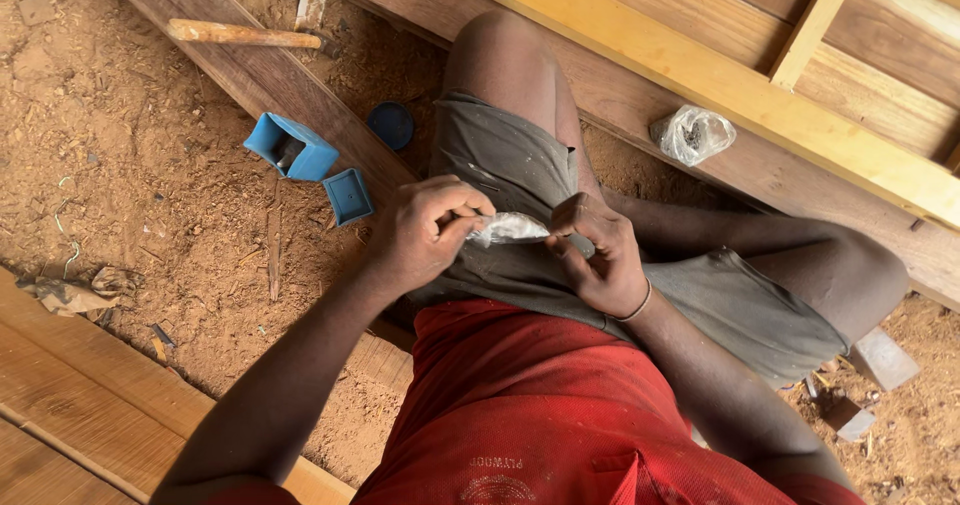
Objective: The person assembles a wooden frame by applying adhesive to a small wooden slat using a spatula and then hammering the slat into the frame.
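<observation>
Left hand and right hand both pinch one small bag, seemingly plastic; two blue boxes lie near.

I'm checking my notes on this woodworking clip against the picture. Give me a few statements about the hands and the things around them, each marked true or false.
1. Both hands hold a small clear plastic bag between them. True: the left hand and the right hand pinch it over the lap.
2. The blue box lies on the dirt to the left of the left hand. True.
3. The wooden-handled tool is in the right hand. False: it lies on a plank at the upper left, untouched.
4. A second crumpled plastic bag rests on the wooden frame. True.
5. The blue round lid sits on top of the blue box. False: it lies apart on the ground.
</observation>
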